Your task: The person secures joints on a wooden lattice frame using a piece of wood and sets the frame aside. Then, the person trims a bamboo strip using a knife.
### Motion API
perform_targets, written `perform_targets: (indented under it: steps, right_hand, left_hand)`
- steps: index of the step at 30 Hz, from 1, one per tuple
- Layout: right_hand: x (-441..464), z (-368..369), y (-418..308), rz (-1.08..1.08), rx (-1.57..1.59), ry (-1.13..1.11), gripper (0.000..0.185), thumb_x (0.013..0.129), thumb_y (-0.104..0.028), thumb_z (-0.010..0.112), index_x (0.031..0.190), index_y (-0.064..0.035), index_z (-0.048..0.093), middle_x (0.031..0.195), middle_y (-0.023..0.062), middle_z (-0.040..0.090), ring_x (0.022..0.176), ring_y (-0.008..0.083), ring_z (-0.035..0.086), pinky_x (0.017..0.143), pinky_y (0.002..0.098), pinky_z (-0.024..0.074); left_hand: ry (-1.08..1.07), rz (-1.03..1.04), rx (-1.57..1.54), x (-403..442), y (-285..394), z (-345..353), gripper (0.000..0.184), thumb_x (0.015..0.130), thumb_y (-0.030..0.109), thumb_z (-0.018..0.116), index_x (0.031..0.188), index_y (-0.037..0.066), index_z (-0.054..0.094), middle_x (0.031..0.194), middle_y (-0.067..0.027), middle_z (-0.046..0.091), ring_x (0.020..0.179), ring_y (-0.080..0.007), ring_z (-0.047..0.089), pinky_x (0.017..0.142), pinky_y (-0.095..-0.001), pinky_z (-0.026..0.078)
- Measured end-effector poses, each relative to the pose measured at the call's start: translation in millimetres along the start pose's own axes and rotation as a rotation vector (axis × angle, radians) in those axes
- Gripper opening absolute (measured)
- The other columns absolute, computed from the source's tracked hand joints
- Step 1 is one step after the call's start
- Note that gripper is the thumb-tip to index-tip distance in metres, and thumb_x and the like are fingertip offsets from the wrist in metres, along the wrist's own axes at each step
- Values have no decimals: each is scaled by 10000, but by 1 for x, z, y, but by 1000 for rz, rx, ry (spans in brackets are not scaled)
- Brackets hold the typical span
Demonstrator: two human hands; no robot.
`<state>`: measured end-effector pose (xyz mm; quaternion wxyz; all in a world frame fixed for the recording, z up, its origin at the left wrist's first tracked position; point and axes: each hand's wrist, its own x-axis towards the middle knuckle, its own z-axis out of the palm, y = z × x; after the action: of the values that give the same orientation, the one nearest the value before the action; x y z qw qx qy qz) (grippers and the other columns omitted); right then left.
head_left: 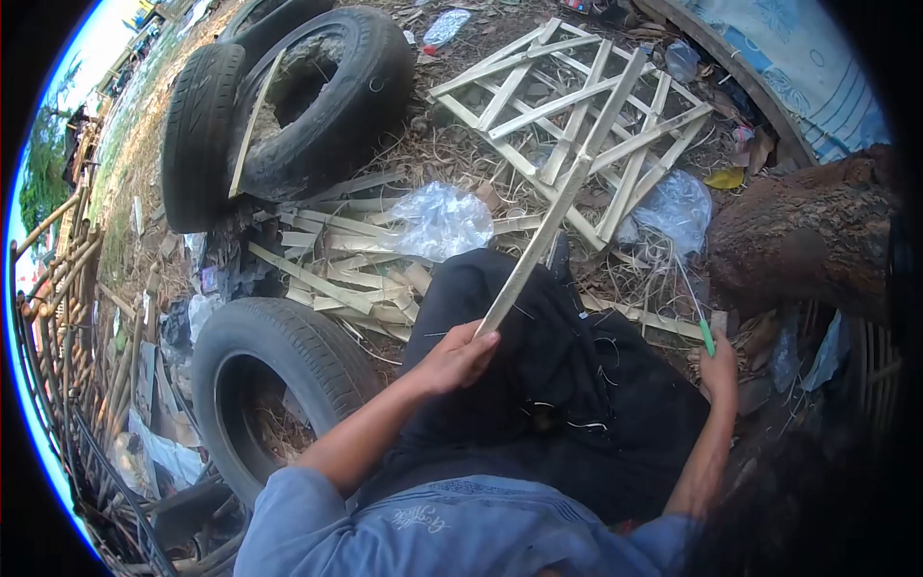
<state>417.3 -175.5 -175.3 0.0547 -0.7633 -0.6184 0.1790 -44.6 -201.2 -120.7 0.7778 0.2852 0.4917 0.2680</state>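
Pointing lengthwise forward-right, the strip point(564, 192) seemingly overhangs the lattice point(573, 125)

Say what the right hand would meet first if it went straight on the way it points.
Probably the rough brown trunk ahead of the right hand, though depth is unclear; its green-handled tool angles farther left.

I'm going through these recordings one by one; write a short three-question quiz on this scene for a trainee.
1. Which grip holds the long strip?
2. True or false: the lattice lies on the ground.
3. The held tool is: A) red-handled; B) green-handled; C) blue-handled.

Key:
1. The left grip.
2. True.
3. B, in the right grip.
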Motion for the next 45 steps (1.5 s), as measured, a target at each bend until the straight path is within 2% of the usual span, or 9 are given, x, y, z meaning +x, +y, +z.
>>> perform_targets:
  steps: [3,7,14,17,33,34,36,39,45]
  right_hand:
    - [-29,-32,-63,236,280,2,254,887,-165,596,1067,15,590,772,209,630,767,328,648,687,440,469]
    - [-66,-18,-116,-123,549,193,279,960,-264,533,919,12,551,595,133,491,500,268,460,527,391,388]
    - [-80,23,-250,-547,475,-38,403,929,-410,572,738,-56,543,545,144,552,552,357,613,479,437,455]
    - [-72,42,-256,-617,292,-74,398,878,-415,638,703,-75,527,564,125,574,551,362,594,474,438,453]
    - [-31,40,-214,-874,-57,363,497,802,-582,631,659,-128,490,530,36,507,465,201,583,438,315,467]
    - [-30,37,-211,-844,-83,357,494,808,-566,637,673,-110,504,554,69,552,486,251,598,455,356,478]
    - [15,2,-167,-167,-20,319,438,883,-461,612,707,-64,560,639,170,628,581,359,630,511,461,483]
    - [13,-34,-149,-397,-97,398,422,903,-428,604,704,-59,551,609,165,606,566,381,610,490,454,469]
    - [-35,-19,-205,-550,81,315,464,866,-485,630,667,-84,509,540,104,558,492,312,597,441,408,451]
  left_hand:
    - [-5,5,46,1,0,0,275,1015,347,459,838,136,438,626,66,341,462,-45,304,404,-210,233]
    - [19,73,102,6,-9,3,301,1012,341,474,811,119,444,604,67,360,457,-42,326,395,-222,254]
    - [151,229,488,8,-15,9,283,1007,257,466,812,56,508,601,47,433,503,-61,371,453,-255,308]
    - [204,146,569,4,-14,6,311,991,229,455,881,-45,554,670,-89,552,620,-147,503,573,-343,420]
    - [228,374,735,13,-16,15,268,1021,232,444,938,-7,532,595,-11,443,573,-94,425,525,-303,380]
    - [229,376,731,10,-15,13,268,1021,232,444,938,-7,532,595,-11,443,573,-94,425,525,-303,380]
    - [161,262,659,-1,-15,6,261,1021,229,442,949,-4,534,615,-19,457,585,-85,432,532,-297,383]
    - [119,397,727,-4,-23,2,244,1027,227,429,971,9,524,638,-3,452,582,-72,413,524,-281,369]
    - [-159,-115,166,0,-5,1,145,1041,301,399,1009,161,422,656,76,294,494,-39,280,428,-209,251]
